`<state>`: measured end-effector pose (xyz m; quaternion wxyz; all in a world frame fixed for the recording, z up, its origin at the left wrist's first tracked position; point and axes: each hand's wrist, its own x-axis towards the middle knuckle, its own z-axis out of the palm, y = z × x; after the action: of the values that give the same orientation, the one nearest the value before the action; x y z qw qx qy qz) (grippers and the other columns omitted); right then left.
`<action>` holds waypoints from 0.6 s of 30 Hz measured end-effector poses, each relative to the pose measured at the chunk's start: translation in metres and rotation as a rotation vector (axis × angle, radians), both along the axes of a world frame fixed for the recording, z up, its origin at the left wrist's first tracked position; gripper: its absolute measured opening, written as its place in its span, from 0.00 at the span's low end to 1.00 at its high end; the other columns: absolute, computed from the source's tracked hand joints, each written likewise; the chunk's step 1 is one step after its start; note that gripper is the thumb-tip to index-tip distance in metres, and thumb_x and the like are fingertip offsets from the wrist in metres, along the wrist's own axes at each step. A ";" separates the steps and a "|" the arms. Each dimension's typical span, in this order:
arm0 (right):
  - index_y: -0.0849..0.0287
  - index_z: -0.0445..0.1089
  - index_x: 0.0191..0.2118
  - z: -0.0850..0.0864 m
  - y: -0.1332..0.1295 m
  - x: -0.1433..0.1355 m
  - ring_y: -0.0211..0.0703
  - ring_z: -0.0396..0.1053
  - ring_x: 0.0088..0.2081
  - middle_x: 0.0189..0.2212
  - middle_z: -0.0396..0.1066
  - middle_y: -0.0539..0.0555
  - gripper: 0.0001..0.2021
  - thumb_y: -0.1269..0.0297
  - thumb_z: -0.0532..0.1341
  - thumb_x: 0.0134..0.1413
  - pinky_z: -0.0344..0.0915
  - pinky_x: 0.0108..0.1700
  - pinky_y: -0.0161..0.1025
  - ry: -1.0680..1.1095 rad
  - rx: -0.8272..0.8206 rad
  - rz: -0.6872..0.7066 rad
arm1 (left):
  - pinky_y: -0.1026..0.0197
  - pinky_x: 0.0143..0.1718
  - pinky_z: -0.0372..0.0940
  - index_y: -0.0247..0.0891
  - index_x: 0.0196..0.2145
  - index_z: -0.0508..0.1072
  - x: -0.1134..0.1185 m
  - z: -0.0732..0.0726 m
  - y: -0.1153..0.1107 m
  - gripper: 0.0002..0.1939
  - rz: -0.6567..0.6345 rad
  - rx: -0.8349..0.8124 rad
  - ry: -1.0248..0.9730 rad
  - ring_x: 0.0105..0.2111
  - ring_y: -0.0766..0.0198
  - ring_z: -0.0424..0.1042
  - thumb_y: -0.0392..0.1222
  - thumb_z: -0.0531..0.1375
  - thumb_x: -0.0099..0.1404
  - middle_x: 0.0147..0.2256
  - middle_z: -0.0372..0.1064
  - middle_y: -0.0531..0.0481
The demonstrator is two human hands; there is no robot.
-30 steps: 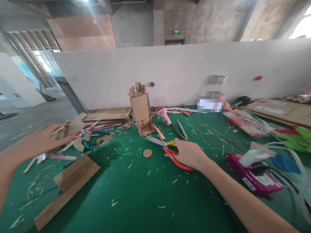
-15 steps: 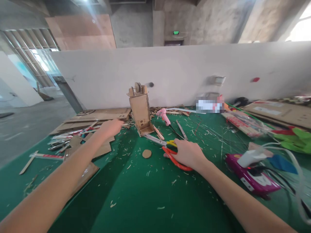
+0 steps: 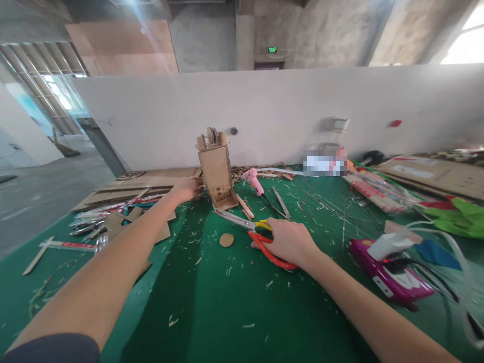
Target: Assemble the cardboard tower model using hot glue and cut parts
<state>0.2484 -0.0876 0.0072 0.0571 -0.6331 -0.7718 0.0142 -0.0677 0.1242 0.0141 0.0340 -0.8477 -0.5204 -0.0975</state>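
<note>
My right hand (image 3: 289, 239) is closed round the handles of scissors (image 3: 236, 218) with one orange and one yellow handle. The blades lie low over the table, tips by the foot of a cardboard tower (image 3: 216, 171) that carries small wheels on top. At the tower's left side is my left hand (image 3: 187, 190), close to wood and cardboard scraps; its fingertips are blurred, so I cannot tell whether they grip anything. A round cardboard disc (image 3: 227, 240) lies flat on the green table (image 3: 223, 312), nearer to me than the blades.
A pink glue gun (image 3: 254, 180) and a metal blade-like strip (image 3: 282, 201) lie right of the tower. Cardboard sheets (image 3: 143, 180) and tools (image 3: 91, 222) cover the left. A purple power strip (image 3: 391, 277) with cables stands at the right. A white wall (image 3: 272, 116) runs behind.
My left hand has moved forward and to the right, from the cardboard sheets to the tower's left side. My right hand keeps the scissors in nearly the same place. The view has shifted slightly.
</note>
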 end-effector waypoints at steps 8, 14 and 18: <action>0.57 0.67 0.38 -0.001 0.000 -0.001 0.57 0.74 0.37 0.36 0.75 0.59 0.33 0.29 0.47 0.49 0.65 0.32 0.45 -0.021 -0.005 0.023 | 0.55 0.44 0.64 0.36 0.45 0.67 -0.030 0.008 -0.004 0.18 0.159 0.257 -0.380 0.43 0.53 0.72 0.49 0.47 0.66 0.42 0.74 0.41; 0.57 0.67 0.36 -0.001 0.000 0.000 0.57 0.74 0.36 0.36 0.76 0.59 0.33 0.29 0.48 0.48 0.65 0.31 0.44 -0.014 0.005 0.020 | 0.57 0.41 0.67 0.37 0.53 0.62 -0.042 0.026 -0.003 0.28 0.138 0.205 -0.820 0.36 0.58 0.75 0.49 0.60 0.57 0.36 0.75 0.46; 0.57 0.67 0.37 0.001 -0.001 -0.001 0.57 0.74 0.37 0.36 0.76 0.59 0.32 0.30 0.48 0.48 0.64 0.32 0.44 -0.016 -0.013 0.010 | 0.55 0.42 0.67 0.36 0.34 0.71 -0.046 0.037 -0.005 0.17 0.127 0.129 -0.856 0.37 0.53 0.74 0.50 0.65 0.48 0.31 0.74 0.45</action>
<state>0.2470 -0.0883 0.0077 0.0466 -0.6297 -0.7753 0.0144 -0.1142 0.1193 0.0513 -0.1257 -0.6933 -0.5316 -0.4701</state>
